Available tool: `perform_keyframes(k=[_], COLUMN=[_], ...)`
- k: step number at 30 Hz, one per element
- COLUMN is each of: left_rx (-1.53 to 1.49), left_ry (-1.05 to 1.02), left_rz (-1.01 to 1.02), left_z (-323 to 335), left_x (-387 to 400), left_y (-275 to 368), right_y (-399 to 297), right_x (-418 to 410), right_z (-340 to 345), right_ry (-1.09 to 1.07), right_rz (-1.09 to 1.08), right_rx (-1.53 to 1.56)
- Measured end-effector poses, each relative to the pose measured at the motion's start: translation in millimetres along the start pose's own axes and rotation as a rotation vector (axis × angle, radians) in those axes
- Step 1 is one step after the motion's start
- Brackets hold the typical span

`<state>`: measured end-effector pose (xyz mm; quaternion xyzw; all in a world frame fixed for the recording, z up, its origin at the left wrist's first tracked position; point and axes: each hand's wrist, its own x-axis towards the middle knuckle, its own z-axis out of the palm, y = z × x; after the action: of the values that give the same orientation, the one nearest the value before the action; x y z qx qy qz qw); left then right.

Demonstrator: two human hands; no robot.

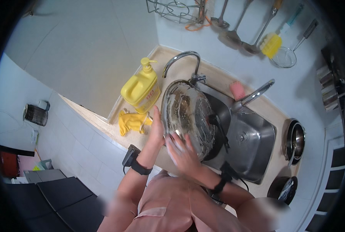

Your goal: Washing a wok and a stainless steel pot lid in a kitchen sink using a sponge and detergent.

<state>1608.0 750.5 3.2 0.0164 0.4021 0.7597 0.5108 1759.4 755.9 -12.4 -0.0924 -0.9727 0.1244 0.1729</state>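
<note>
A large glass pot lid with a metal rim is tilted up over the left sink basin, streaked with white suds. Its black handle sticks out on the right-hand side. My left hand grips the lid's left rim, thumb pointing up along the edge. Foam covers the fingers of my right hand, which lie slightly apart against the lower part of the lid. No sponge shows under them. Behind the lid, a black pan-like surface is partly hidden in the basin.
A chrome faucet arches above the lid; a second spout stands by a pink sponge. A yellow detergent bottle and yellow rubber gloves sit left. Pots line the right counter, beyond the right basin.
</note>
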Motion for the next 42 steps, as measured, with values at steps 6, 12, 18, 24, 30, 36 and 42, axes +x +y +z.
perform_keyframes(k=[6,12,18,24,30,36,42], left_rx=[-0.071,-0.086,0.035,-0.06,0.141,0.095,0.21], left_ry=[0.045,0.112,0.121,0.057,0.105,0.094,0.223], left_rz=[0.023,0.025,-0.042,0.117,-0.148,0.181,0.264], left_z=[-10.0,-4.3,-2.8,-33.6,-16.7,-33.6,-38.9], left_x=[2.3,5.3,-9.4,-32.1,-5.7,-50.4,-30.1], left_y=[-8.2,-0.1,-3.5,-57.6,8.1,-60.8,-57.3], right_y=[28.1,10.0,32.2,62.6,41.0,58.9,55.1], right_x=[87.0,-22.3,58.8,83.8,-46.7,40.8,34.4], right_z=[-4.9,1.9,-3.5,2.6,2.0,-1.8,4.9], right_ry=[0.169,0.021,0.184,0.131,0.006,0.063,0.143], right_rz=[0.112,-0.087,-0.016,-0.106,-0.203,-0.017,0.089], right_rx=[-0.044,0.16,0.088,0.176,0.056,0.094,0.14])
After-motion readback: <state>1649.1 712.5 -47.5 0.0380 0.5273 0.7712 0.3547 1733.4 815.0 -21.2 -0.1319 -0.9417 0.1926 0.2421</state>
